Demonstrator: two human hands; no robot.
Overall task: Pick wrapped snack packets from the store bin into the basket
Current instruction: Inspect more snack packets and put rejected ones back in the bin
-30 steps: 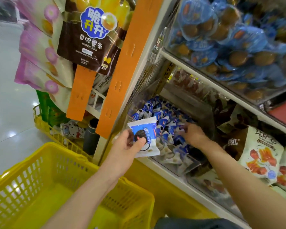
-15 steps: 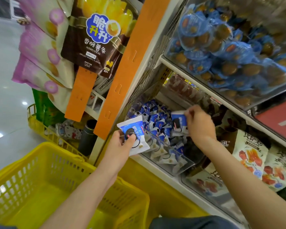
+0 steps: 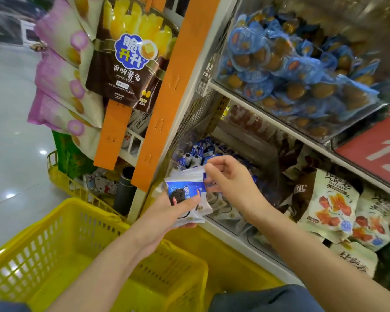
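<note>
Two hands, both loaded. Nearest us, the yellow basket sits under our forearms, mouth up. Just past its far rim the left hand clamps a small stack of blue-and-white packets, thumb across the front. (A)

Right hand? (B)

Pinching one more packet by its edge between thumb and forefinger, with the packet touching the top of the stack. Behind both hands, the clear bin holds plenty of the same. (A)

So we're at the handover, I'd say. We lay it flat on the stack, and the left thumb lifts and reclamps over it before the right lets go. The film looks slippery, so a loose stack probably fans out. (B)

Agreed. Then we lower the lot into the basket rather than toss it. Nothing is in the basket from this handful yet. (A)
</note>
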